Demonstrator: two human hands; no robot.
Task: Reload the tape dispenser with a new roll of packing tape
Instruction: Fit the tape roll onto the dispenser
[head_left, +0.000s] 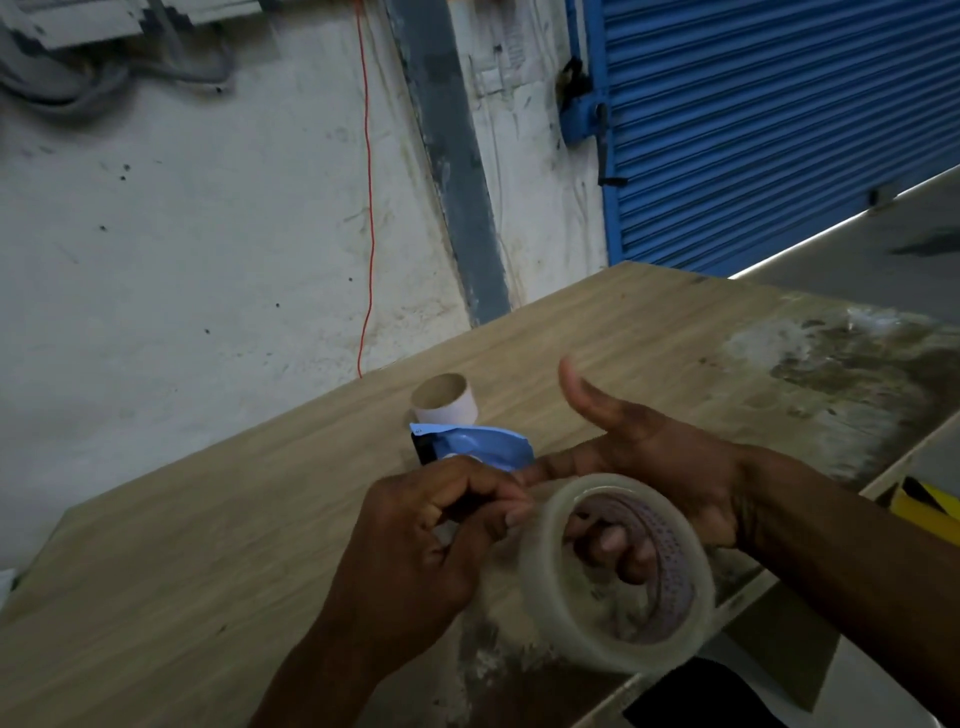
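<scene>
Tabletop (218, 545) of pale wood grain fills the lower part of the view, its right end smeared with grey-white stains, and it stands against a scuffed white wall (182, 249) down which a thin red cord (370, 218) hangs. A blue roller shutter (779, 119) closes the upper right corner. Above the near right edge of the table the person holds a new roll of clear packing tape (615, 571), tilted so that its open core faces the camera. The right hand (670, 467) carries it with its fingers (605, 540) curled through the core and the thumb sticking up free. The left hand (421, 540) has its fingers bent, the tips pinching at the roll's upper left rim. Just beyond the hands the blue tape dispenser (478, 447) lies on the table, partly hidden by the left hand. Just behind it stands an empty white cardboard core (445, 406), upright.
</scene>
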